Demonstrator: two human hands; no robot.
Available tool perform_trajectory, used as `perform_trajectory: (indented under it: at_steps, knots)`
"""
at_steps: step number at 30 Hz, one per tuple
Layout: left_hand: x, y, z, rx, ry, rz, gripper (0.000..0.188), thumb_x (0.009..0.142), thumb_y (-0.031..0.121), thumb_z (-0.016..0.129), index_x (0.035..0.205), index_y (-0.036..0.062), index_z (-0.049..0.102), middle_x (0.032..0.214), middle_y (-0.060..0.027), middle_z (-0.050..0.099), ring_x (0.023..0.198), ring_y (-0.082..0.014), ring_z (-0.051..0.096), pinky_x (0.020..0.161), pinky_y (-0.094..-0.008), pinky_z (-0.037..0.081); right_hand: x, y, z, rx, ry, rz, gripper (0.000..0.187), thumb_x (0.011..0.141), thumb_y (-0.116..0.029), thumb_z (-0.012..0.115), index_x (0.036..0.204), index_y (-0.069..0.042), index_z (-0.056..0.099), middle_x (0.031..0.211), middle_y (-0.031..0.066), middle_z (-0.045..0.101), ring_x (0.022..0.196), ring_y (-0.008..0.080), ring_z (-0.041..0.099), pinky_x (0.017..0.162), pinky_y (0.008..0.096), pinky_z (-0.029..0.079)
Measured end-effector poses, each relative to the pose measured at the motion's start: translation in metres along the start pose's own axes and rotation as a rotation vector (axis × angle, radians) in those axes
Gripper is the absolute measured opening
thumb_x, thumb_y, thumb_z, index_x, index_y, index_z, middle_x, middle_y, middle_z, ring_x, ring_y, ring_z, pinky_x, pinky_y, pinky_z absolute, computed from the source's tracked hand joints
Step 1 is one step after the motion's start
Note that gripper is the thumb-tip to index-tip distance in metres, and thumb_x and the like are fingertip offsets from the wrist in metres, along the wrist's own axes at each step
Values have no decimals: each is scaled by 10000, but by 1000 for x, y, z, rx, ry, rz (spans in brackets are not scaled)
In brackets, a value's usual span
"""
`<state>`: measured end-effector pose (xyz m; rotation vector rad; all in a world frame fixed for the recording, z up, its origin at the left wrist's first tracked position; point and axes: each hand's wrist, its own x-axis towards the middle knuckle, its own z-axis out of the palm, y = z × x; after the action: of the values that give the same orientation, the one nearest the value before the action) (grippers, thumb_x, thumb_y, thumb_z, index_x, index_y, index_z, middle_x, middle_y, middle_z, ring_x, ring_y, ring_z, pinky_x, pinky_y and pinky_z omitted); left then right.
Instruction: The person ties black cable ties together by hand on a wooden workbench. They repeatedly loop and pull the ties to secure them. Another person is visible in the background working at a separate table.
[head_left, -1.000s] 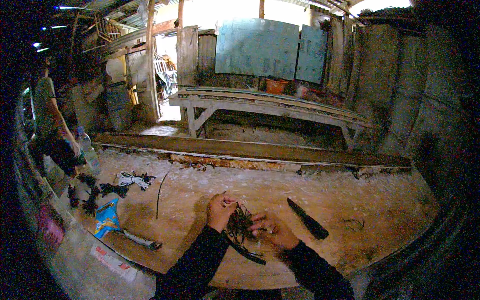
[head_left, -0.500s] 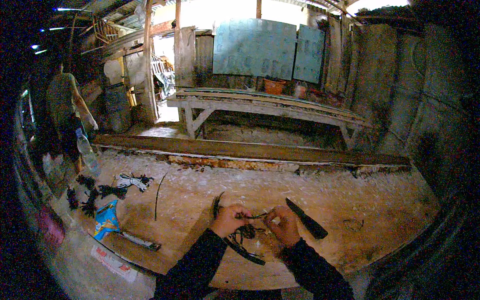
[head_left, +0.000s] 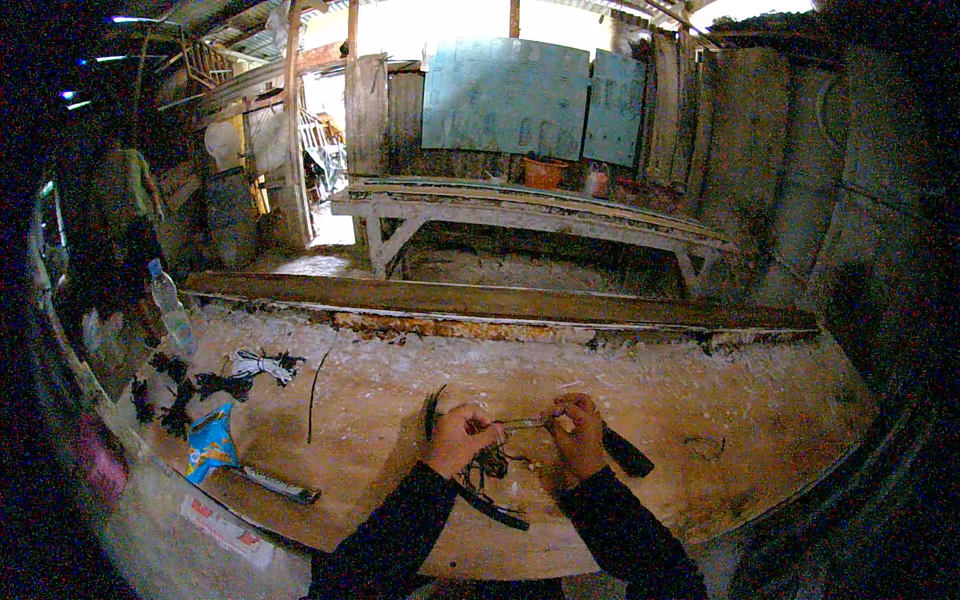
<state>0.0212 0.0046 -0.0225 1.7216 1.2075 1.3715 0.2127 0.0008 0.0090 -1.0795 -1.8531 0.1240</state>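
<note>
Here, a thin, pale strand [head_left: 524,423] spans the left hand [head_left: 462,440] and the right hand [head_left: 579,440], each pinching it, above the light-brown wooden tabletop [head_left: 760,410], toward its near edge; a tangled black strand bundle [head_left: 490,463] shows nearer that edge.

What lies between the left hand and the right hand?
In the head view, a thin strip runs from the left hand to the right hand; dark strands show just below it.

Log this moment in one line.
left hand: holding strand; right hand: holding strand; strand: spans between hands; dark tangle: near left hand
</note>
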Motion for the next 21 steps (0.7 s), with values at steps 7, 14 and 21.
perform_trajectory:
  at_steps: [7, 14, 21]
  knots:
    - [6, -9, -17, -114, 308, -91, 104, 639, 66, 635, 713, 32, 569, 649, -21, 555, 562, -99, 499, 525, -233, 405, -15, -28, 3, 665, -633, 54, 121, 714, -132, 629, 821, -76, 631, 1015, 79, 517, 979, 215, 467, 858, 333, 367]
    - [2, 3, -15, -153, 190, -100, 76, 654, 20, 607, 728, 27, 594, 676, -30, 585, 582, -110, 534, 534, -231, 425, -8, -38, -8, 743, -640, 127, 128, 706, -124, 640, 805, -45, 623, 971, 75, 555, 955, 207, 493, 859, 327, 369]
    - [4, 6, -21, -69, -65, 49, 50, 666, 19, 605, 713, 32, 598, 716, -37, 587, 671, -118, 547, 615, -242, 430, -9, -24, -8, 430, -306, 82, 105, 643, -82, 648, 719, -61, 579, 771, 57, 587, 771, 218, 542, 751, 305, 395]
